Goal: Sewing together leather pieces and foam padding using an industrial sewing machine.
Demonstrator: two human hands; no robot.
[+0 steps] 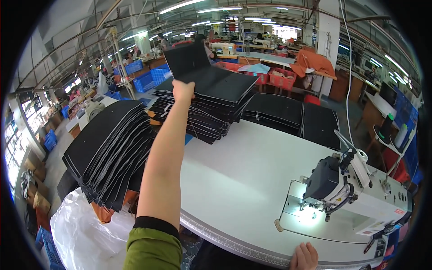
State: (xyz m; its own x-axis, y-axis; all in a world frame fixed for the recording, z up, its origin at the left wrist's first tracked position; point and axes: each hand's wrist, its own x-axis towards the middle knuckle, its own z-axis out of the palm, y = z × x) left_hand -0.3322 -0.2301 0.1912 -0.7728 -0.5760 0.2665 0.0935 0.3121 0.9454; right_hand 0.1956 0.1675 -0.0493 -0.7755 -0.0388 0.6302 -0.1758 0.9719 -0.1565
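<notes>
My left hand (183, 90) reaches far out over the table, its fingers closed on the near edge of a black panel (180, 60). The panel stands partly raised and bent above a tall stack of black panels (211, 119), which have pale cut edges. My right hand (304, 256) rests at the table's front edge near the sewing machine (335, 189), fingers lying loosely with nothing visible in them. The machine's lamp lights its needle area. To the left of my arm droops another thick stack of black panels (108, 144).
The white sewing table (229, 175) has a ruler strip (234, 240) along its front edge. More black pieces (274, 108) lie at its far side. A clear plastic bag (85, 229) bulges at lower left. Red crates (281, 78) and blue crates (144, 82) stand beyond.
</notes>
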